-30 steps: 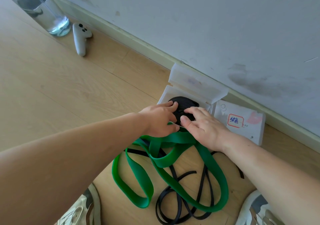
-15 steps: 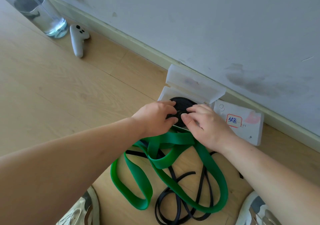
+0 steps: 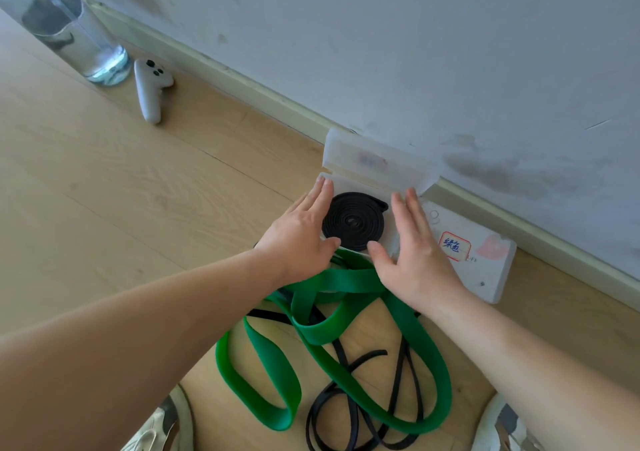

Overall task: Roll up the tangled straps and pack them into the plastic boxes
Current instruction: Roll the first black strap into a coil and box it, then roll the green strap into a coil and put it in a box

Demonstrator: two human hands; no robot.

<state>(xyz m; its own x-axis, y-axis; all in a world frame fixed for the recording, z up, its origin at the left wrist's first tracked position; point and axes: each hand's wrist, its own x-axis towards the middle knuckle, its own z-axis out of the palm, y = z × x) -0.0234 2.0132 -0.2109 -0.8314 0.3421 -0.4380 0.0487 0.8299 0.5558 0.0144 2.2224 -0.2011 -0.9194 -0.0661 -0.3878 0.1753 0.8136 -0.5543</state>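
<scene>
A rolled black strap [image 3: 353,222] lies coiled flat inside an open translucent plastic box [image 3: 360,187], whose lid [image 3: 377,164] leans back against the wall. My left hand [image 3: 301,234] is at the box's left side and my right hand [image 3: 410,246] at its right side, both with straight fingers and the coil bare between them. A wide green strap [image 3: 346,332] and a thin black strap [image 3: 349,416] lie tangled on the floor just in front of the box. A shut white box [image 3: 485,270] with a red-framed label sits to the right.
A white handheld controller [image 3: 150,90] and a clear glass vessel [image 3: 65,31] stand by the baseboard at far left. The wall runs right behind the boxes. My shoes [image 3: 162,426] show at the bottom edge on the wooden floor.
Both hands had been pressing on the black coil with curled fingers; they have now come off it and spread apart to the box's two sides, fingers straight.
</scene>
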